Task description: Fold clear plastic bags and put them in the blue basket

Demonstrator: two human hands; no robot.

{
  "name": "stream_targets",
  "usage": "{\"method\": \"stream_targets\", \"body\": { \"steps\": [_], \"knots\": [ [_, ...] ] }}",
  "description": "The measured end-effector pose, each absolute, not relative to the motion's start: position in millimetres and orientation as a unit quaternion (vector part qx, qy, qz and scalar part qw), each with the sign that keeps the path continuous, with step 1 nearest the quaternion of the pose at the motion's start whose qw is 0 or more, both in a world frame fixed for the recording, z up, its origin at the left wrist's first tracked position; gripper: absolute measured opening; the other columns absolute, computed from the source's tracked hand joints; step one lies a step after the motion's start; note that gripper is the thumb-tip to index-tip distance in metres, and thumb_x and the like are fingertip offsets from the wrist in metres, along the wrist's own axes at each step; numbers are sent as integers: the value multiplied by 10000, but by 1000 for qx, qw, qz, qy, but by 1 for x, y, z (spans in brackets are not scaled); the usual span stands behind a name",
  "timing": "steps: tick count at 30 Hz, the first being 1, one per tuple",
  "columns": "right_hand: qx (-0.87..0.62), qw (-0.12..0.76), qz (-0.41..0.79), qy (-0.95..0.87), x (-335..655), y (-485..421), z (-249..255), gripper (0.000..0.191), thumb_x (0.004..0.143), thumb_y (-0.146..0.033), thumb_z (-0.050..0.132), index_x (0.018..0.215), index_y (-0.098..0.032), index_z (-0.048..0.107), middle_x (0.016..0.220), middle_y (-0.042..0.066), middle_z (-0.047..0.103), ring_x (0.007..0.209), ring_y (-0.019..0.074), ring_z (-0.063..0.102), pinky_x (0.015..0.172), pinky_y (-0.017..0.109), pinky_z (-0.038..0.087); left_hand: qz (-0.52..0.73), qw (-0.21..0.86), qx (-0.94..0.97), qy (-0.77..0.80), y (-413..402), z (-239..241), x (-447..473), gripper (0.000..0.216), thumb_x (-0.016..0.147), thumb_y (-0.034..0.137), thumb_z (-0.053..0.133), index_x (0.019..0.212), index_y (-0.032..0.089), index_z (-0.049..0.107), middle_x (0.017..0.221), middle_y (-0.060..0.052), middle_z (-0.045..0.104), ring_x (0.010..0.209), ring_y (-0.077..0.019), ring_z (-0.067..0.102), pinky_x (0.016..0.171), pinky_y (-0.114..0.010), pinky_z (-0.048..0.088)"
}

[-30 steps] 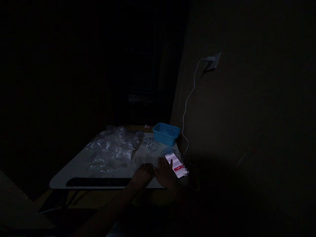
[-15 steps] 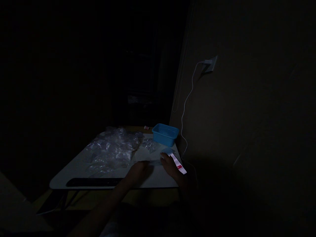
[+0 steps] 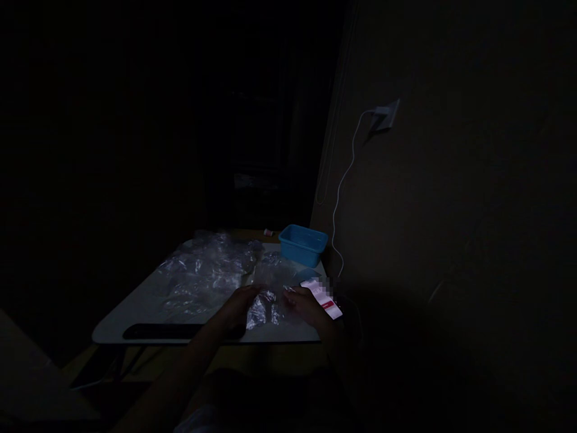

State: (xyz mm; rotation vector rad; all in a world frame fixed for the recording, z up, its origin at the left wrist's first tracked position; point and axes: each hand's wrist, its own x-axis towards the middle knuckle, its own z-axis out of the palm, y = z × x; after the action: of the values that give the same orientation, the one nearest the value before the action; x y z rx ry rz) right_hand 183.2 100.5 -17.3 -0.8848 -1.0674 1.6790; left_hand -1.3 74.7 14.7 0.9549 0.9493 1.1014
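Between my two hands, above the near part of the white table [image 3: 115,313], a crinkled clear plastic bag [image 3: 259,311] catches the light. My left hand [image 3: 241,304] is closed on its left side. My right hand [image 3: 306,302] pinches the right side, fingers curled toward the middle. To the left spreads a large heap of clear plastic bags [image 3: 207,264]. A smaller bit of clear plastic [image 3: 271,260] lies behind my hands. Just beside my right hand is a phone [image 3: 322,297] with its screen lit. The room is very dark, so fine detail is lost.
A blue plastic basket [image 3: 303,246] stands at the back right corner. A small pinkish-white object [image 3: 268,233] sits behind the table. A white cable [image 3: 336,210] hangs from a wall plug [image 3: 383,114] on the right. Along the table's front edge runs a dark slot [image 3: 162,331].
My hands have moved apart, the left one going left and lower. The clear plastic between them has opened out and shows more. More of the phone screen is visible.
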Motion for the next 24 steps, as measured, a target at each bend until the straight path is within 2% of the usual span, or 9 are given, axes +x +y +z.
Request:
{"method": "stream_targets", "body": {
  "steps": [6, 11, 15, 20, 24],
  "knots": [
    [-386, 441, 662, -468, 190, 110, -25, 275, 513, -353, 717, 647, -138, 611, 590, 4, 600, 527, 118, 540, 527, 255, 388, 420, 642, 473, 433, 83, 0, -16, 264, 493, 335, 693, 630, 132, 594, 605, -11, 598, 588, -132, 546, 588, -243, 417],
    [-382, 436, 657, -482, 193, 113, -31, 292, 524, -382, 706, 626, -132, 594, 569, 10, 596, 521, 120, 543, 522, 258, 394, 426, 594, 508, 455, 92, -11, -20, 287, 517, 400, 660, 542, 148, 524, 474, 54, 489, 460, -84, 440, 484, -211, 358],
    [-375, 424, 657, -498, 193, 116, -38, 271, 585, -386, 670, 649, -133, 600, 579, 16, 599, 538, 131, 555, 535, 271, 411, 422, 585, 532, 443, 98, -20, -24, 328, 571, 464, 619, 576, 145, 539, 525, 28, 532, 478, -94, 459, 482, -215, 351],
    [-406, 416, 662, -474, 194, 124, -47, 321, 538, -400, 700, 706, -148, 593, 598, 18, 610, 545, 152, 576, 540, 287, 425, 426, 571, 540, 448, 95, -20, -27, 357, 566, 492, 619, 579, 141, 555, 507, 24, 531, 466, -99, 464, 489, -221, 356],
    [-411, 421, 661, -466, 194, 123, -46, 352, 577, -452, 663, 738, -151, 577, 612, 23, 609, 570, 164, 591, 535, 284, 424, 430, 565, 541, 451, 93, -17, -27, 370, 586, 510, 600, 590, 142, 564, 512, 21, 545, 458, -97, 468, 488, -219, 355]
  ]
}}
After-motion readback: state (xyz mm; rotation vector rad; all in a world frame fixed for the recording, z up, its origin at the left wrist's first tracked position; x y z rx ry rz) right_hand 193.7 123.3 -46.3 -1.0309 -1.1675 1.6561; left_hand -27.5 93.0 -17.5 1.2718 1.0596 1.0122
